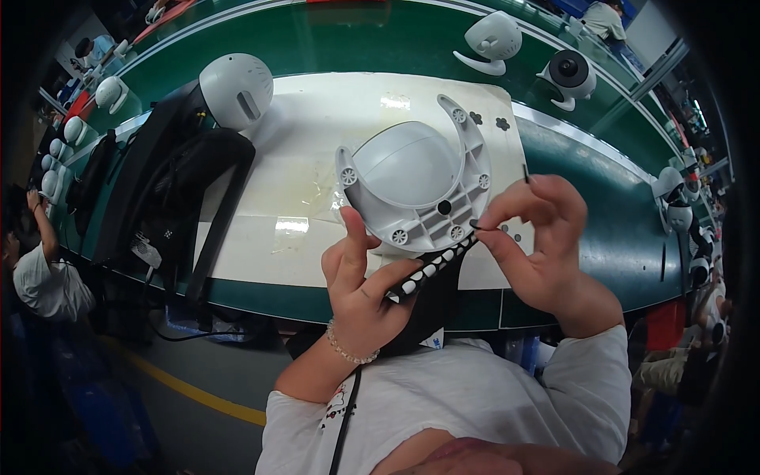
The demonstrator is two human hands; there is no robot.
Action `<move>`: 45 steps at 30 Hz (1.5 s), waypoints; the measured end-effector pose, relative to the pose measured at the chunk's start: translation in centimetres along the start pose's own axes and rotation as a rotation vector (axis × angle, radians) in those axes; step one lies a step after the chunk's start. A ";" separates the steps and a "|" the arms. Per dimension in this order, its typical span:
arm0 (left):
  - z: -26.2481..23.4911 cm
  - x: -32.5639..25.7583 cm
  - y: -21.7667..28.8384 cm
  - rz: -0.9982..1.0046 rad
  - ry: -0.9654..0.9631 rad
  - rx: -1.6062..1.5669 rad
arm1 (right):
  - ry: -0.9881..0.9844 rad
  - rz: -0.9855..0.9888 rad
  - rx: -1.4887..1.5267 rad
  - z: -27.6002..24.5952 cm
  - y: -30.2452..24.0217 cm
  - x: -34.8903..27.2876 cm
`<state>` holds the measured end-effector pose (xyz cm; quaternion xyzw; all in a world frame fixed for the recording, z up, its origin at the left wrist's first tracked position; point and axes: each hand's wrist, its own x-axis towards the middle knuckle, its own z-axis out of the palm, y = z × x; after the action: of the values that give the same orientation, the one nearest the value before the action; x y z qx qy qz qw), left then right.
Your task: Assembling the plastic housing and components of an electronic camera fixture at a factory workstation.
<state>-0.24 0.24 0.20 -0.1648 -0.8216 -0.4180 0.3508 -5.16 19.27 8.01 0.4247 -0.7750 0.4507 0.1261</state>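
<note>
A white plastic device (405,165) with a rounded body and a curved, ribbed base (419,226) lies in front of me, base side toward me. A round black spot (444,207) sits among the ribs, near several round, spoked recesses. My left hand (360,297) is closed on a black strip (431,270) with rows of white spots; its raised thumb is beside the device's left edge. My right hand (546,237) pinches a small black pad (475,225) between thumb and index finger, at the base's lower right edge and the strip's upper end.
A pale sheet (309,103) covers the green bench (602,206). Dark flower-shaped pieces (502,124) lie at its upper right. Black padded supports (158,174) and another white device (236,91) stand at left. More devices (492,41) sit on the far conveyor; people work beyond.
</note>
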 end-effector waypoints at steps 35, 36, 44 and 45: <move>0.6 -0.2 -0.2 0.017 0.056 0.044 | 0.035 0.295 -0.042 -1.3 2.5 1.1; 0.6 -0.2 -0.2 0.016 0.055 0.045 | 0.038 0.313 -0.013 -1.3 2.5 1.1; 0.7 -0.3 -0.3 0.033 0.069 0.076 | 0.088 0.414 0.153 -1.1 2.4 1.1; 0.7 -0.3 -0.3 0.034 0.069 0.076 | 0.079 0.381 0.081 -1.1 2.2 1.1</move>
<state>-0.52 0.64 -0.50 -0.1505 -0.8214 -0.3859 0.3921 -7.74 20.06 7.97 0.2573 -0.8170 0.5134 0.0517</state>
